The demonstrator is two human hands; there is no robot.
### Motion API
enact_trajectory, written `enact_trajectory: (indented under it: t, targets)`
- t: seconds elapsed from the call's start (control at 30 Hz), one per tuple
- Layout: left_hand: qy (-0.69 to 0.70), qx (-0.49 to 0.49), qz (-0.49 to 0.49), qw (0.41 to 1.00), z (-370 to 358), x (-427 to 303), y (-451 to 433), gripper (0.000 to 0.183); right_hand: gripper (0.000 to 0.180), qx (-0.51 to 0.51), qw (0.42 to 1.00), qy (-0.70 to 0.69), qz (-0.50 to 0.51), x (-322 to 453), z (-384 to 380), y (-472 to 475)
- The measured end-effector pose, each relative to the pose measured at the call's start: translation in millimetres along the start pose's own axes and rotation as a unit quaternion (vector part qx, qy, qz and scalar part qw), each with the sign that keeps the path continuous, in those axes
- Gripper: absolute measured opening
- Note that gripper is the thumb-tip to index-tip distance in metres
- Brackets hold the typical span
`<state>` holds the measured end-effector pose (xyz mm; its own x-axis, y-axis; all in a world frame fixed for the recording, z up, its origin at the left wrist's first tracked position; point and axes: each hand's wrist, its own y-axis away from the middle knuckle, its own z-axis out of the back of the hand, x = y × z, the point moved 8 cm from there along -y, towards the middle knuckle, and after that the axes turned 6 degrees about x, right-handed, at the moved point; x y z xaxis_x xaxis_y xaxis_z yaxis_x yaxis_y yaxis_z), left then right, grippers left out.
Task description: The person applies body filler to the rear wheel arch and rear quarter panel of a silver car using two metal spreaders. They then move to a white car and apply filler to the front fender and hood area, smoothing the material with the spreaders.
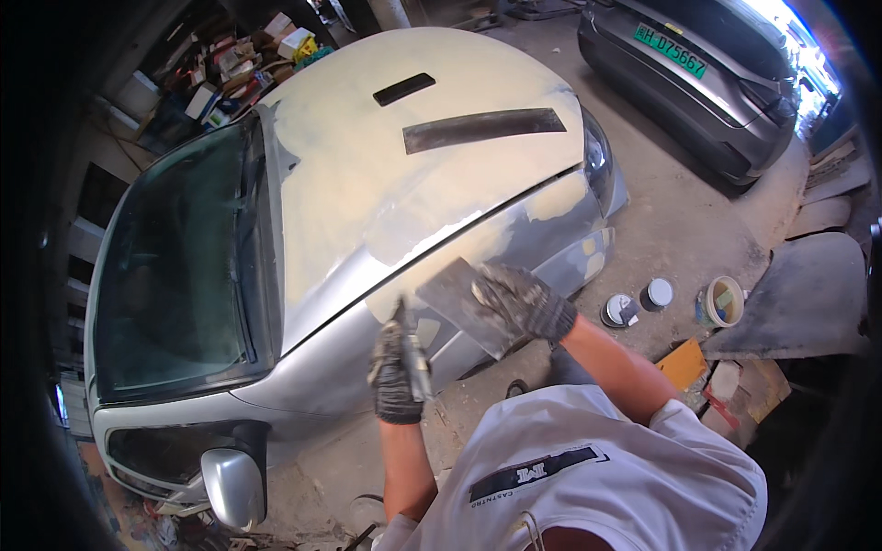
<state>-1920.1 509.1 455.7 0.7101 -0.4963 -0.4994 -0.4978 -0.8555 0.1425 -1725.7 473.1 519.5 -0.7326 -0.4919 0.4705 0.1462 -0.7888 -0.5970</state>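
Note:
My gloved right hand [520,299] grips a flat, dark grey rectangular plate [458,299] by its right side, over the front fender of a silver car. Whether the plate touches the fender is unclear. Just left of it, my gloved left hand [400,372] is closed around a slim tool [417,361] seen nearly edge-on; its exact kind cannot be made out. Cream-coloured filler covers most of the car's hood [344,172], with patches on the fender [558,196]. On the hood lie a short black block [404,89] and a long dark strip [486,129].
Two cans [618,311] and a plastic bucket [720,303] stand on the floor at right, near a loose body panel [813,296]. A grey car [696,89] is parked beyond. The side mirror [233,487] juts out at lower left. Boxes [234,65] are heaped behind.

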Motion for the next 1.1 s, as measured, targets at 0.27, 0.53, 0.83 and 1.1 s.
enact_trajectory:
  t: [0.27, 0.53, 0.83, 1.1]
  targets:
    - [-0.139, -0.046, -0.094, 0.985, -64, 1, -40, 0.046, 0.044, 0.164, 0.983, 0.088, -0.003, -111, -63, -130]
    - [-0.346, -0.227, -0.161, 0.896, -97, 17, -70, 0.032, 0.038, 0.016, 0.993, 0.071, -0.088, -148, -13, -113]
    - [-0.35, -0.022, 0.166, 0.922, -115, 131, -143, 0.033, 0.026, -0.342, 0.888, 0.205, -0.228, -145, 110, 135]
    - [-0.558, 0.233, 0.312, 0.733, -100, 262, -133, 0.033, 0.028, -0.082, 0.495, 0.061, -0.863, -53, -31, 536]
